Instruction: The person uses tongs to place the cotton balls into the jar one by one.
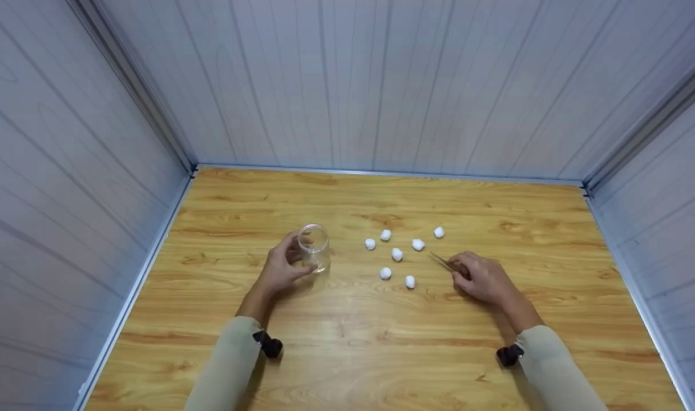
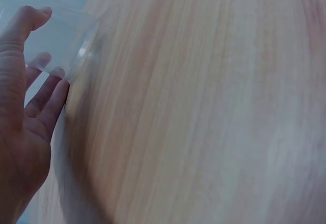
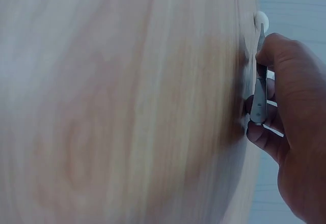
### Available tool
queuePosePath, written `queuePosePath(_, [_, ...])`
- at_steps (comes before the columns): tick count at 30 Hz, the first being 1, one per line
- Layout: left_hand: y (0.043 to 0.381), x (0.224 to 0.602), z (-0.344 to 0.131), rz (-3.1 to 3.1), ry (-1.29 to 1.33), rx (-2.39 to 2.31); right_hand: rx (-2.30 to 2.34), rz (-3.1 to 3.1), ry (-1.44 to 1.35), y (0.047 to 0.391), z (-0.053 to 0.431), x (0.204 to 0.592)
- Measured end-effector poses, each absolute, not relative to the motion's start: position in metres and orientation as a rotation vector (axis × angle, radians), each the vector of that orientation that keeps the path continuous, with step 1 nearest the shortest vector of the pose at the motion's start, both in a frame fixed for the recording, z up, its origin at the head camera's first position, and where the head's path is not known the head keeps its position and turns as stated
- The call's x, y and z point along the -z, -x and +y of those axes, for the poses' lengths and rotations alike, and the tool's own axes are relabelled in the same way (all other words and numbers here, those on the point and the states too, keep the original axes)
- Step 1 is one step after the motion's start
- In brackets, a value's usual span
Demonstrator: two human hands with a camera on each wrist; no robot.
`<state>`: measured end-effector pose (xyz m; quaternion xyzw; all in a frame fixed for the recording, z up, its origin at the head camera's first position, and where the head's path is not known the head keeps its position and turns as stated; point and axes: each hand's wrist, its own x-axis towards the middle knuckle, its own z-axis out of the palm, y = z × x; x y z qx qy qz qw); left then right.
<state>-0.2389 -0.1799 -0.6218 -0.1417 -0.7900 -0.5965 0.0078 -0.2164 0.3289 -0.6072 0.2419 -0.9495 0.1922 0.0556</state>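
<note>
A clear glass beaker stands upright on the wooden table, left of the middle. My left hand holds it from the left side, thumb in front and fingers around the back; the left wrist view shows the thumb and fingertips against the clear wall. In my right hand I pinch metal tweezers between thumb and fingers. Their tips point up and left toward several white cotton balls scattered between the hands. The tips hold nothing that I can see in the head view. Inside the beaker no cotton ball shows.
The wood-grain table is bounded by pale panels at the back and on both sides, with metal edging along the joints. A small black camera sits at the left cuff, another device at the right cuff.
</note>
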Motion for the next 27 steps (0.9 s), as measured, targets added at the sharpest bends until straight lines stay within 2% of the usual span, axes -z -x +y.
queuePosePath(8, [0.237, 0.615, -0.175, -2.498, 0.321, 1.92, -0.626, -2.791, -0.792, 0.217, 0.33, 0.612])
queuePosePath(27, [0.237, 0.616, -0.175, -2.489, 0.305, 1.934, -0.601, -2.982, -0.645, 0.219, 0.329, 0.598])
